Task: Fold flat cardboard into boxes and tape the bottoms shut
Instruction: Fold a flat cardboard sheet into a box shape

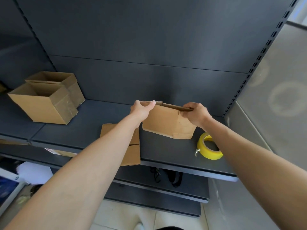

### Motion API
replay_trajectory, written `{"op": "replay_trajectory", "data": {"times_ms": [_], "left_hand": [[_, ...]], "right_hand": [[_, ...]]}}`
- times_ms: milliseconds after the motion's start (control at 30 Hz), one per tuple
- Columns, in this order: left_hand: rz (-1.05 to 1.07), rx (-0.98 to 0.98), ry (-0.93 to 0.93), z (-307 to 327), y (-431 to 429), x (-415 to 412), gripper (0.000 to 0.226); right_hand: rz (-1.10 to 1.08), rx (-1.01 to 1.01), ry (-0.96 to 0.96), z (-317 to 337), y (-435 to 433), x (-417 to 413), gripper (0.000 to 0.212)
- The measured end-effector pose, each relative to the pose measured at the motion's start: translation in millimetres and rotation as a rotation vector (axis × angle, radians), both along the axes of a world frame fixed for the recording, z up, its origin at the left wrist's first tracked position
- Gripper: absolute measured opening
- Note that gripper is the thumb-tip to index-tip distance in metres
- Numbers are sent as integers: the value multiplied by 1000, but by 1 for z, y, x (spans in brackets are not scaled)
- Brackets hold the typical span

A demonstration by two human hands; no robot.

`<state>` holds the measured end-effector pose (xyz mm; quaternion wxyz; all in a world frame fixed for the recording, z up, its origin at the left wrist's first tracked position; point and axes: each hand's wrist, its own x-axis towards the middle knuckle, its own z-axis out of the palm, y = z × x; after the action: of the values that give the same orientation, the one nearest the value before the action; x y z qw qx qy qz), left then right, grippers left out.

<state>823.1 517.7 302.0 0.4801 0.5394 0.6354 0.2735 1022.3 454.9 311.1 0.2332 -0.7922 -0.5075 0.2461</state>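
Overhanging the shelf edge, a flat cardboard stack is crossed by the left forearm and could be swept off. A yellow tape roll is laid rightward. Beyond, a seemingly half-opened carton is held upright, its top edge gripped by the left hand and right hand; uneven pulling could crease it. Two open boxes are set far left. No writing is readable.

Two folded boxes up at the left: front box, back box. Two flat pieces: held cardboard, lying cardboard on the shelf. One roll of yellow tape. Two hands in shot, left hand and right hand.
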Motion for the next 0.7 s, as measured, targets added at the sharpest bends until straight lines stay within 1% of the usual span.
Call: {"op": "replay_trajectory", "data": {"times_ms": [33,100,133,200,300,433,500,567,700], "left_hand": [[14,0,-7,-1,1,1,71],[37,-8,-14,-3,3,4,68],[39,-17,-15,-4,3,6,67],[47,-31,-13,-6,2,10,67],[64,-67,-18,-4,0,12,68],[2,-105,43,3,0,8,71],[-4,-118,69,6,-1,6,65],[-10,-130,68,9,-3,5,59],[-27,-168,49,19,-7,10,49]], "right_hand": [[-46,6,104,-1,0,2,23],[-151,29,269,-1,-1,7,46],[-183,34,309,-1,-1,9,54],[-202,10,334,-3,-1,12,60],[-206,-32,360,-1,2,15,60],[-132,-133,414,8,8,16,66],[-124,-144,445,10,9,15,65],[-140,-119,470,11,9,13,58],[-153,-108,472,14,10,14,52]]}}
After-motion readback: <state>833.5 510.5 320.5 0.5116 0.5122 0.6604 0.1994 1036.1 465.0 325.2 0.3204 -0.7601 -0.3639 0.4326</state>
